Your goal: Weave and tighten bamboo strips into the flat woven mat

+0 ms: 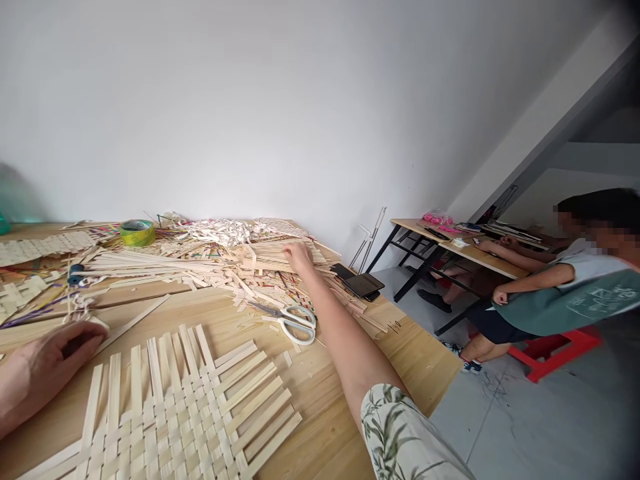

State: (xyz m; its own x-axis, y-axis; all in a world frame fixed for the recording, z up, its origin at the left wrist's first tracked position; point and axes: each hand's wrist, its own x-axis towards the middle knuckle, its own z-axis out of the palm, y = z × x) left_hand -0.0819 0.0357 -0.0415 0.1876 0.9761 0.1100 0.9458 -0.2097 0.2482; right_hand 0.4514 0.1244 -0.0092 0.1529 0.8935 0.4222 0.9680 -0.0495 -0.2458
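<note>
A woven mat of pale flat strips [180, 427] lies on the wooden table, its loose strip ends fanning out at the top and right. My left hand [55, 360] is at the left edge of the view, fingers curled together over the end of a thin pale strip [135, 323]. My right arm stretches across the table, and my right hand [299, 257] is closed at the pile of loose strips [273, 255]; what its fingers hold is too small to tell. White-handled scissors [296, 325] lie between the mat and the pile, beneath my right forearm's left side.
Yellow-green tape [137, 233] sits among scraps at the back left. A dark phone [363, 285] rests at the table's right edge [425, 360]. Right of it, a person [575, 287] sits on a red stool [555, 350] beside another table [470, 250].
</note>
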